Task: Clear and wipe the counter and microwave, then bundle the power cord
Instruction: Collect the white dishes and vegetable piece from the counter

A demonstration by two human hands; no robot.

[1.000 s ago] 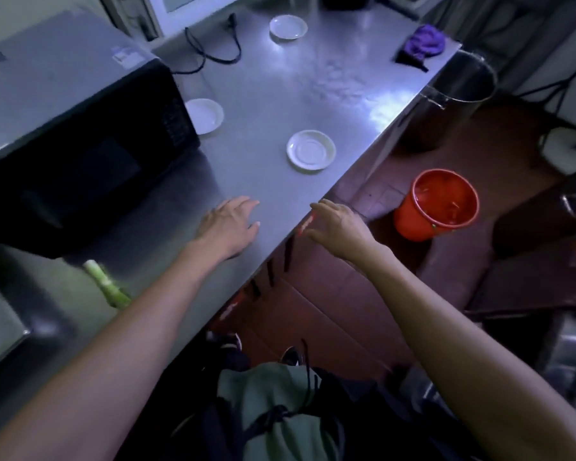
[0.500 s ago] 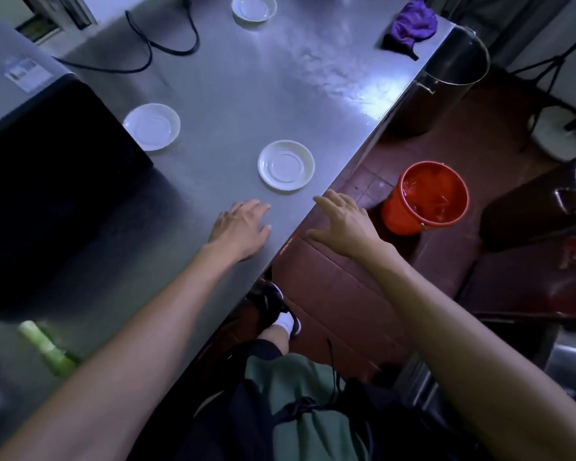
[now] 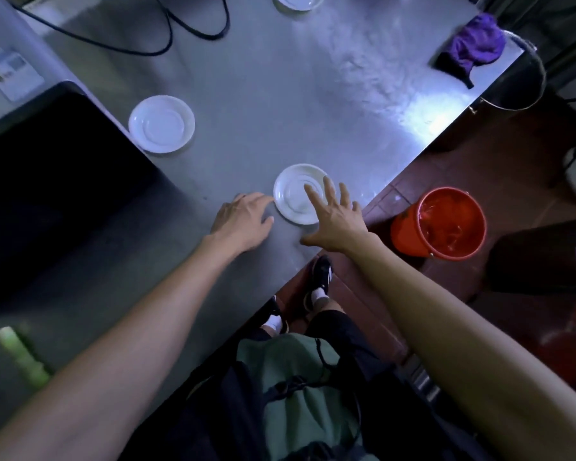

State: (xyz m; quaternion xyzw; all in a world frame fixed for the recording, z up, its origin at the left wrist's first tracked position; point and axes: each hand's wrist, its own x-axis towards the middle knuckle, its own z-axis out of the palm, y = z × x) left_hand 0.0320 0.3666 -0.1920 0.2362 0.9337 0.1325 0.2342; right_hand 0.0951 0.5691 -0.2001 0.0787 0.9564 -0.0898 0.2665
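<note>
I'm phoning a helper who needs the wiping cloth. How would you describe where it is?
Find the steel counter and follow it to the far right corner, above the red bucket on the floor. The crumpled purple cloth lies there, the only soft, coloured thing among white saucers.

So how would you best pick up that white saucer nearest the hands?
By its raised rim. The small white ceramic saucer lies flat on the steel counter, so fingers cannot get underneath it. I would probably pinch the near edge from above, where the right hand already hovers with spread fingers.
</note>
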